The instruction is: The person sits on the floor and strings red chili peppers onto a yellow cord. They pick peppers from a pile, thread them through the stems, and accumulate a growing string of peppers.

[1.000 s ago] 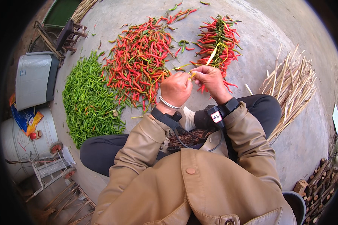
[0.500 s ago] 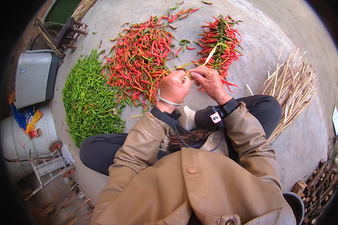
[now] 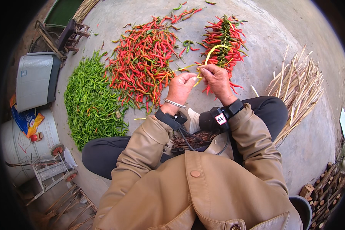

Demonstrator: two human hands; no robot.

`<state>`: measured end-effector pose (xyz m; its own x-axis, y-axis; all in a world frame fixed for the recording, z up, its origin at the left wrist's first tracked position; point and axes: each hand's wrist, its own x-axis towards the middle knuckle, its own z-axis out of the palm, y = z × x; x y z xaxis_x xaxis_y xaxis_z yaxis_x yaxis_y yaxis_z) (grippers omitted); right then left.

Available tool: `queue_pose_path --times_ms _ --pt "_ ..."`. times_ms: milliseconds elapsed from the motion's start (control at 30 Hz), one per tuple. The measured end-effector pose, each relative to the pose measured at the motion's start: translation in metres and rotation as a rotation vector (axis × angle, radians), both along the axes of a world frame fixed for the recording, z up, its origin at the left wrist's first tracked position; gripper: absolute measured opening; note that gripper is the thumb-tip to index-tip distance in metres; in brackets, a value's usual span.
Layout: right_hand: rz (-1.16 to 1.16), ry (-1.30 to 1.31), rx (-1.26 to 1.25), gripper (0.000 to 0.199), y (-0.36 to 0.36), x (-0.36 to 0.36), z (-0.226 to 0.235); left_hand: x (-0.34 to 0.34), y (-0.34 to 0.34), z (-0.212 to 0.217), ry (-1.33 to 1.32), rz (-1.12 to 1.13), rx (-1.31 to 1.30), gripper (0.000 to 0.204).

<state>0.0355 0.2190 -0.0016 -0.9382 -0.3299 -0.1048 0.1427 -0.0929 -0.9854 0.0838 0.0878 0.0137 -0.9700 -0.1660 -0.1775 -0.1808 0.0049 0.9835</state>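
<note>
Between my hands runs a thin yellow strap (image 3: 214,49), pinched by both. My left hand (image 3: 179,90) is closed, thumb and fingertips together on the strap. My right hand (image 3: 218,81) grips the strap between thumb and forefinger a little higher and to the right. From there the strap loops up over a long bundle of red chilies (image 3: 226,42) lying on the floor with stems toward its middle. Another length trails left over a loose heap of red chilies (image 3: 142,57).
A heap of green chilies (image 3: 92,103) lies at the left. Dry stalks (image 3: 299,88) are piled at the right, with cut logs (image 3: 326,191) at the lower right. A grey box (image 3: 36,80) and a small hand trolley (image 3: 53,172) stand at the far left.
My hands have moved slightly apart, the left a little lower. The strap's loop has shifted and now arches in a wider curve over the chili bundle.
</note>
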Motion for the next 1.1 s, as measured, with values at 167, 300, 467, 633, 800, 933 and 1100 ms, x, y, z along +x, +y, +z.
queue_pose_path --times_ms 167,300,467,633,800,933,1100 --pt "0.021 0.216 0.07 0.014 -0.004 0.003 0.0 0.0 -0.003 0.005 -0.137 -0.009 -0.049 0.013" --pt "0.147 0.308 -0.036 0.017 -0.004 0.001 -0.001 -0.001 -0.013 0.011 -0.221 0.026 0.067 0.016" --pt "0.122 -0.168 -0.274 0.017 -0.001 -0.002 0.001 0.002 -0.006 0.005 -0.098 0.123 -0.083 0.011" --pt "0.076 -0.357 -0.366 0.011 0.002 -0.004 0.004 0.002 0.001 0.006 0.279 0.145 -0.38 0.01" --pt "0.051 -0.436 -0.477 0.011 0.002 -0.005 0.006 0.006 0.002 0.019 0.474 0.005 -0.644 0.011" --pt "0.051 -0.131 -0.328 0.01 0.002 -0.001 0.01 0.004 0.004 0.025 0.486 -0.011 -0.732 0.011" --pt "0.057 -0.295 -0.444 0.011 0.003 -0.002 0.012 0.006 0.008 0.027 0.427 0.01 -0.596 0.011"
